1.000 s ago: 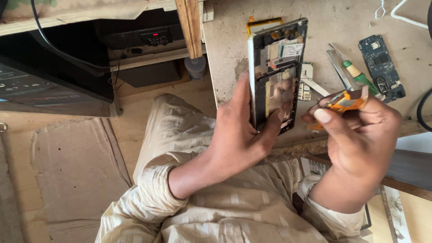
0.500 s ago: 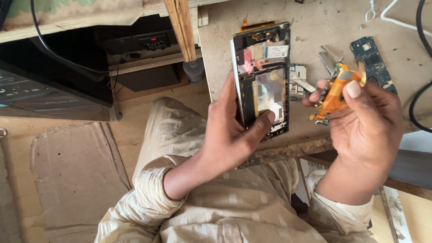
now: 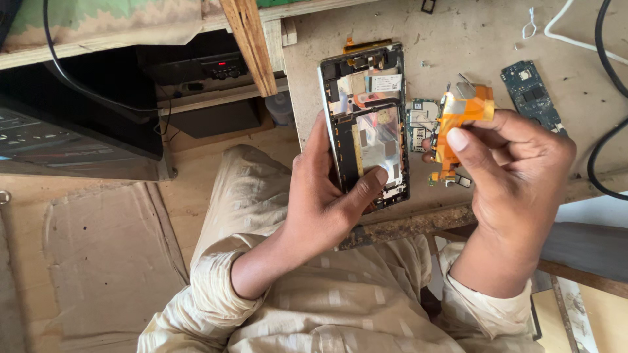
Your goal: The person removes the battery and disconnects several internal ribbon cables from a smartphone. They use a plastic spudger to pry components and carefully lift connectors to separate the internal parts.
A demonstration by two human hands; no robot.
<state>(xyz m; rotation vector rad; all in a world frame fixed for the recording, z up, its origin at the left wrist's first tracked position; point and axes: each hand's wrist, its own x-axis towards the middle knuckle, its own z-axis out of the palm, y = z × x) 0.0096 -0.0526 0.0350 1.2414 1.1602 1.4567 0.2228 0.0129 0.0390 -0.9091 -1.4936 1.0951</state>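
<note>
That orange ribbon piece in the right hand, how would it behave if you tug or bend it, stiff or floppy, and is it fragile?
The orange flex strip looks thin and already folds over itself above the right hand, so it is probably floppy and very light. Small parts hang off its lower end, so a hard tug might tear it. The thumb and fingertips alone pinch it, which suggests it needs little grip.

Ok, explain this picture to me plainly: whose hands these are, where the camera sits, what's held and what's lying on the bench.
The camera sits on a person's head and looks down at their own lap and hands; no machine is involved. The left hand holds an opened phone frame with its insides showing. The right hand pinches an orange flex cable with small parts attached. On the worn workbench lie a dark green circuit board, a smaller board between the hands, a black cable and a white wire.
</note>
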